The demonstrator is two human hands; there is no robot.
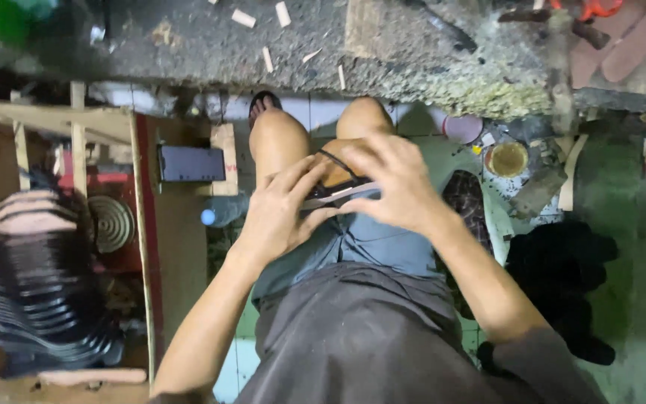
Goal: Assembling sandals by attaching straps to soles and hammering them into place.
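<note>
Pale and flat, a thin sole-shaped strip with a black strap (338, 193) lies across the person's lap between both hands. The left hand (282, 217) pinches its near end; the right hand (394, 187) curls over its far end. A rough grey surface (413, 60) edges just beyond the knees; stacked black soles (39, 299) crowd the left.

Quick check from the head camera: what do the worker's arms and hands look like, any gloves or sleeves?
No gloves: the left hand and right hand are bare, with no rings or watch visible. Both forearms are uncovered. A dark grey short sleeve shows on the right upper arm; the left sleeve is barely in view at the frame's edge.
</note>
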